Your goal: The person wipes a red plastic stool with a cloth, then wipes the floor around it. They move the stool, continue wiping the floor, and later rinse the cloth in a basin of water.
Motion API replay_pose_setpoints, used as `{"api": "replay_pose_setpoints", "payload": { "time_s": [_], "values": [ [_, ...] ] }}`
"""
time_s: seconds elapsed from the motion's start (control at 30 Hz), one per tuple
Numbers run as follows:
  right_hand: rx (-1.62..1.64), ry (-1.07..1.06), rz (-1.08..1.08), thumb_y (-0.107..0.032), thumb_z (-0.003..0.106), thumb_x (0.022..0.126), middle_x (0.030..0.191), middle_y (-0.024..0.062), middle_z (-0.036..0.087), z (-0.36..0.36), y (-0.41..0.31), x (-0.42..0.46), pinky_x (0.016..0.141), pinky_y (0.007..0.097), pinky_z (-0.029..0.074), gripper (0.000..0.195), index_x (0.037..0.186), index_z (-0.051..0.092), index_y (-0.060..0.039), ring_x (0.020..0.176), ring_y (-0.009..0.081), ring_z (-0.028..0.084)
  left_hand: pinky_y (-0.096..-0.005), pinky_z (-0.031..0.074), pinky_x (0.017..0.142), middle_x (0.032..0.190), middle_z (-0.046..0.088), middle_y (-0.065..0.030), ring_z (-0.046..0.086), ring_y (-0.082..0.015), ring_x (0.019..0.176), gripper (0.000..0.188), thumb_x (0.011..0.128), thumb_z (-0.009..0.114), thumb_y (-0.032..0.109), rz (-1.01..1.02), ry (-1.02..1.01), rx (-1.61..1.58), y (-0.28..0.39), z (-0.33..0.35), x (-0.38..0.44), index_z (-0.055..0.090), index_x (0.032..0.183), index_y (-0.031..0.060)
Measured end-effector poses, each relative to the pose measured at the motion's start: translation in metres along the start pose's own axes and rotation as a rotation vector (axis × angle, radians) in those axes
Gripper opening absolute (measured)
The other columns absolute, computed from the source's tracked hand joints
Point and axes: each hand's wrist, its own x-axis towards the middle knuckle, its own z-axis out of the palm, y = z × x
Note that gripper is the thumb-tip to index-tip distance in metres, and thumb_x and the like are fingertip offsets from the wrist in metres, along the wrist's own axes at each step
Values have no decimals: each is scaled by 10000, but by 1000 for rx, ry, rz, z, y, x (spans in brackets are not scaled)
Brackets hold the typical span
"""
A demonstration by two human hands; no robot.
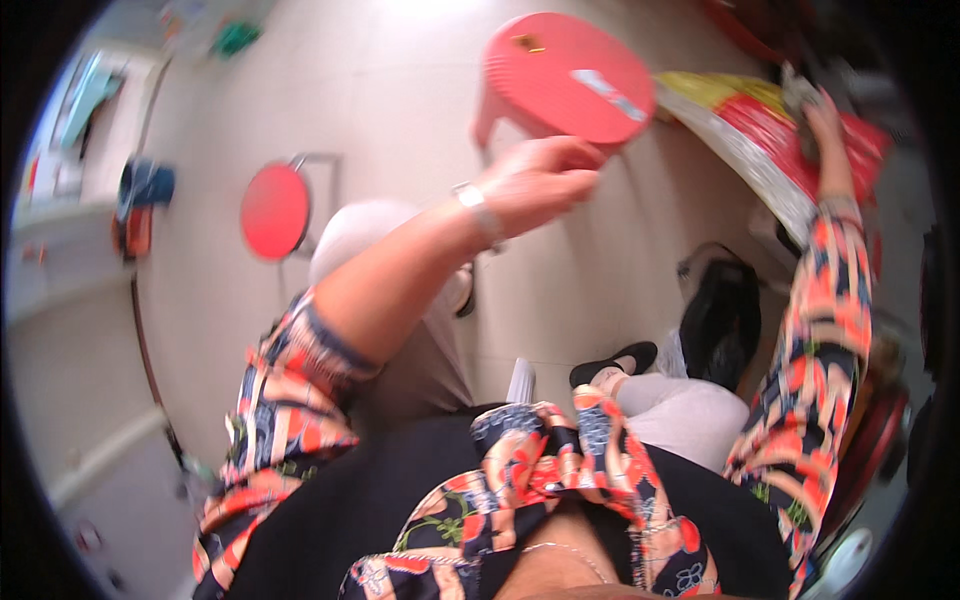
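A red plastic stool (566,82) with an oval seat stands ahead of me. A silvery strip and a small yellow-brown piece lie on its seat. My left hand (547,180), with a metal band at the wrist, has its curled fingers at the seat's near rim and seems to pinch it. Far to the right, my right hand (825,124) holds a greyish, crumpled cloth-like item (802,97), blurred. That item is over a large red, yellow and clear plastic bag (757,135).
A round red-seated stool (276,211) with metal legs stands to the left. Beyond it is a blue bin (147,181). A black bag (721,319) rests near my right foot. Something green (236,39) lies on the floor at the far left.
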Motion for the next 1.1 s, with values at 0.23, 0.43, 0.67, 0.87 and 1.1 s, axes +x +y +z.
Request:
{"api": "replay_pose_setpoints", "payload": {
  "time_s": [0.23,0.43,0.67,0.87,1.1],
  "values": [
    [889,-468,318,-112,483,812,1109,72,546,117,-124,-267,842,341,451,438,1246,454,-58,1008,204,528,-303,490,732,868,652,-148,625,-204,820,325,826,581,230,373,331,396,-4,-43,-19,589,1055,-1],
    [1153,-680,630,-59,477,763,1043,81,564,168,-128,-439,832,347,475,390,1151,479,-18,929,213,568,-273,486,671,856,613,-39,571,-130,737,278,807,604,169,362,980,-322,-66,-192,-51,590,1041,20],
    [1212,-641,658,-65,496,763,1063,88,577,131,-111,-467,857,354,474,389,1151,485,-28,958,220,580,-392,422,887,1194,537,-174,518,-271,1089,742,704,682,419,-651,1515,-292,-356,-227,-153,442,1258,-12],
    [1162,-571,724,-50,513,792,1032,91,582,122,-108,-487,820,367,493,334,1126,497,-36,953,219,583,-542,228,1001,1434,241,-157,265,-281,1299,901,688,643,560,-314,1303,-858,-386,-244,-161,280,1381,113],
    [1075,-680,691,-21,510,743,979,55,598,172,-94,-498,792,292,476,369,1110,534,-6,896,153,582,-444,381,893,1334,338,-101,393,-249,1126,622,735,626,298,-589,1211,-853,-383,-301,-140,385,1279,118]
  ]
}}
